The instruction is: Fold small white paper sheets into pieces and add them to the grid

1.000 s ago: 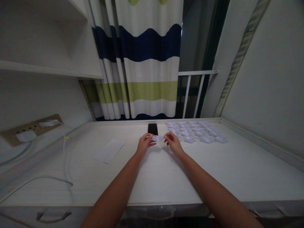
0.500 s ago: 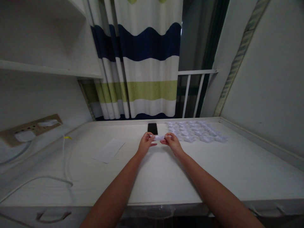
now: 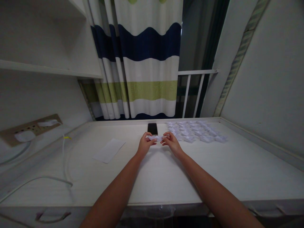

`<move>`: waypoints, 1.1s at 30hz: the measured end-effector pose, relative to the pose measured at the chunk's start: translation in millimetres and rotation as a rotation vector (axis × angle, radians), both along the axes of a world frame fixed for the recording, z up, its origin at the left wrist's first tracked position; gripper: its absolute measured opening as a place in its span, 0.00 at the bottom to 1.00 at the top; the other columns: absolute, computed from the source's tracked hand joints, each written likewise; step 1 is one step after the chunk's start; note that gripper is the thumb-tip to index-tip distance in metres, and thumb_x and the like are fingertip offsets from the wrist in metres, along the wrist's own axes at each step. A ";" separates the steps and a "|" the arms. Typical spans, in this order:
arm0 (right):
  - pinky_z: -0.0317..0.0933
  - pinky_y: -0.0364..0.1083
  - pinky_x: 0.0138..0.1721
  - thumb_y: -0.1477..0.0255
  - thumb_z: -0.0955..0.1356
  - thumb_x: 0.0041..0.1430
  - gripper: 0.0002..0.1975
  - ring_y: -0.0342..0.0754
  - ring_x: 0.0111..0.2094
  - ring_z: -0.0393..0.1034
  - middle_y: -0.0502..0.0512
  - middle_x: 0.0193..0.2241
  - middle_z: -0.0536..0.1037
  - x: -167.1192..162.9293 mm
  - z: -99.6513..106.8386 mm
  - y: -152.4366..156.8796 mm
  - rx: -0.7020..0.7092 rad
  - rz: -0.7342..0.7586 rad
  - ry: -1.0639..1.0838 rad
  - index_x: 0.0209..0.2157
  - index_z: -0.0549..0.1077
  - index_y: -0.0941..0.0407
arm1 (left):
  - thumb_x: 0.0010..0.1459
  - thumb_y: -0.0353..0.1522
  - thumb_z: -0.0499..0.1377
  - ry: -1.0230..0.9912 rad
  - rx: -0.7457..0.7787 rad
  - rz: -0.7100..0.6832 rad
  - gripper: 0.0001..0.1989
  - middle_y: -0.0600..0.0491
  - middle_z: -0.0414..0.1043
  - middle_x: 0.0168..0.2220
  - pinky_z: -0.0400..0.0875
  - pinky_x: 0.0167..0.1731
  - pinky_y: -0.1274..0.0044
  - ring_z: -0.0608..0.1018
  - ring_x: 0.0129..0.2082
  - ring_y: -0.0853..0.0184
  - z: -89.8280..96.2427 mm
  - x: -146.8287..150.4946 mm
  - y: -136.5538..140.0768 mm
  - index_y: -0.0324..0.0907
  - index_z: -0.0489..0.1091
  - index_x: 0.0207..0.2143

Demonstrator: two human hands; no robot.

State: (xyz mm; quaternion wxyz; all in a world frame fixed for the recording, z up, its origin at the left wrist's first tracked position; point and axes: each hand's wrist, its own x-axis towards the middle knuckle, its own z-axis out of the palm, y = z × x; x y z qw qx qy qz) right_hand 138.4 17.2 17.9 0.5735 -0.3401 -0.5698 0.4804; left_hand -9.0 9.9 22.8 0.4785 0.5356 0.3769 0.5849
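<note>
A small piece of folded white paper point(image 3: 155, 138) is held up between my two hands, just in front of the phone. My left hand point(image 3: 144, 145) pinches its left end between thumb and fingers. At the other end, my right hand point(image 3: 173, 144) grips it with thumb and fingertips. Right behind the paper lies a black phone point(image 3: 152, 129). Several folded white paper pieces point(image 3: 190, 130) sit in rows to the right of my right hand. To the left, flat white paper sheets point(image 3: 110, 150) rest on the desk.
The white desk point(image 3: 163, 177) has a raised rim along the back and right. A white cable point(image 3: 63, 155) runs over its left side from a wall socket strip point(image 3: 32, 128). A striped curtain point(image 3: 152, 69) hangs behind, and a shelf point(image 3: 47, 71) juts out at upper left.
The folded paper has tilted slightly between my hands, and its left end shows more. My left thumb has closed in against it. My fingers have shifted a little; the rest stays put.
</note>
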 end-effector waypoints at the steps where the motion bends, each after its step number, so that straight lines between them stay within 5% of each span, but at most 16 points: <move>1: 0.62 0.40 0.21 0.64 0.69 0.39 0.16 0.41 0.21 0.67 0.45 0.20 0.69 -0.1 0.9 -0.9 0.030 -0.014 -0.043 0.31 0.63 0.55 | 0.35 0.35 0.64 0.011 -0.005 -0.011 0.20 0.57 0.70 0.23 0.71 0.27 0.77 0.73 0.25 0.72 0.4 0.3 -0.7 0.40 0.58 0.29; 6: 0.62 0.41 0.23 0.64 0.69 0.38 0.14 0.40 0.21 0.65 0.52 0.28 0.74 0.7 2.4 -2.3 0.099 -0.047 -0.239 0.28 0.71 0.58 | 0.35 0.35 0.64 0.065 -0.008 -0.043 0.18 0.57 0.70 0.21 0.72 0.28 0.76 0.73 0.23 0.72 0.8 0.8 -1.9 0.39 0.63 0.29; 13: 0.60 0.41 0.21 0.65 0.69 0.38 0.12 0.41 0.18 0.64 0.52 0.22 0.75 2.4 1.6 -0.3 0.100 -0.079 -0.258 0.26 0.73 0.58 | 0.35 0.36 0.64 0.070 -0.020 -0.019 0.15 0.61 0.63 0.14 0.73 0.29 0.76 0.70 0.18 0.75 0.5 0.2 -0.5 0.38 0.67 0.26; 21: 0.58 0.41 0.20 0.66 0.70 0.37 0.12 0.41 0.17 0.65 0.50 0.19 0.73 1.5 3.3 -0.3 0.055 -0.068 -0.204 0.25 0.73 0.59 | 0.33 0.34 0.66 -0.043 -0.108 -0.088 0.17 0.54 0.72 0.25 0.71 0.35 0.72 0.74 0.25 0.71 -1.2 -0.2 1.0 0.36 0.69 0.28; 33: 0.60 0.41 0.22 0.67 0.72 0.33 0.15 0.40 0.18 0.65 0.48 0.16 0.72 0.3 2.4 -1.0 -0.045 0.041 -0.118 0.26 0.70 0.59 | 0.32 0.33 0.66 -0.056 -0.113 -0.004 0.17 0.52 0.73 0.24 0.71 0.31 0.76 0.74 0.24 0.71 1.4 -2.0 2.1 0.35 0.71 0.28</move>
